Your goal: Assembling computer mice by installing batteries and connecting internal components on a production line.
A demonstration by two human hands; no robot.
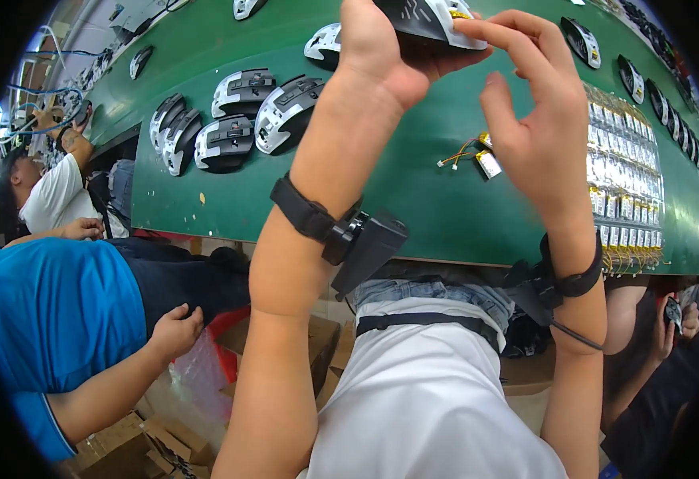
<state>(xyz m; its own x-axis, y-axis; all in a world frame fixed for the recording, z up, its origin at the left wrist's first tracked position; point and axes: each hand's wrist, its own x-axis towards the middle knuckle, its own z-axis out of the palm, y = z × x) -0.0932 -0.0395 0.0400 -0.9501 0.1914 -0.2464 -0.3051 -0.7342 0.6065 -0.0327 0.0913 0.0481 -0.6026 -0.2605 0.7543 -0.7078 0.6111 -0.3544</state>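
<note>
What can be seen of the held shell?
The shell looks plastic: dark face with pale slanted marks, white side with a yellow part. Curved and tilted, it is cut off by the picture's top edge. The left hand holds it from below; the right hand has a fingertip at the yellow part.

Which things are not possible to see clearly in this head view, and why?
Head view: far end of the raised shell, cut off by the top edge.
Head view: fingers of the left hand, mostly hidden by that shell.
Head view: whether the right hand touches the yellow piece; too small.
Head view: details of the farthest shells at right, too small near the dark rim.
</note>
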